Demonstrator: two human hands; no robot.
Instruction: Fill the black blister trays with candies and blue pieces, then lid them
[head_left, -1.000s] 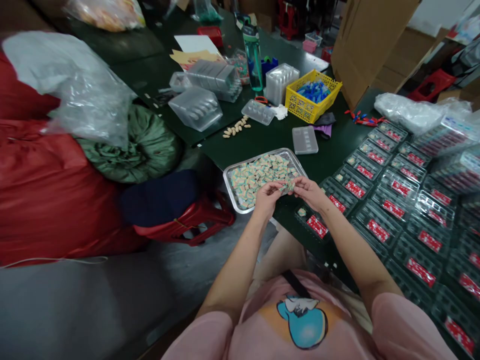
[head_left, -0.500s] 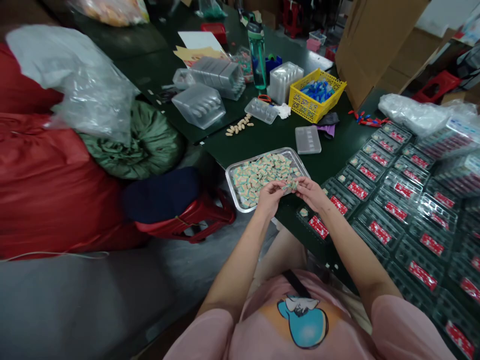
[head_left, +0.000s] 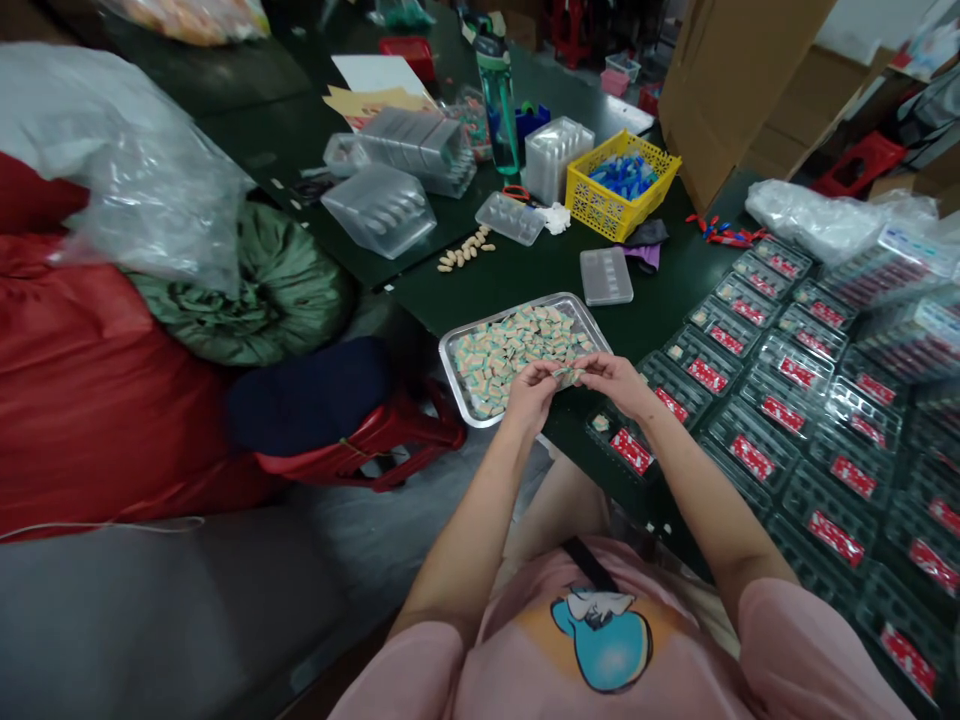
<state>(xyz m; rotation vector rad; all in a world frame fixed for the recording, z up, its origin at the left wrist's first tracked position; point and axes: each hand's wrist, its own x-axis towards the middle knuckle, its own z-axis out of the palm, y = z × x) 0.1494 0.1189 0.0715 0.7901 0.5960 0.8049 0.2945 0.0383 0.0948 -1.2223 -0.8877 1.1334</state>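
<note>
Over the near right corner of a metal tray [head_left: 452, 378], my left hand [head_left: 534, 388] and my right hand [head_left: 613, 380] meet with fingertips pinched. Between them are a few small beige-and-green pieces [head_left: 568, 375], too small to make out exactly. Many like pieces [head_left: 517, 342] fill the tray in a loose layer. Just right of my hands lies a clear plastic blister tray [head_left: 619, 440] with a red-and-white strip and one pale piece in a corner compartment. Rows of similar blister trays [head_left: 752, 455] cover the table's right side.
Behind the metal tray are a clear lid [head_left: 606, 277], peanut-shaped pieces [head_left: 465, 250], stacked clear trays [head_left: 382, 210], a green bottle [head_left: 497, 105] and a yellow basket [head_left: 622, 190] of blue items. A red stool [head_left: 360, 450] and red sacks [head_left: 112, 390] stand at left.
The view has shifted slightly, so the table's things sit a little further left. My hands stay together over the tray's corner, the held pieces turned a little between the fingertips.
</note>
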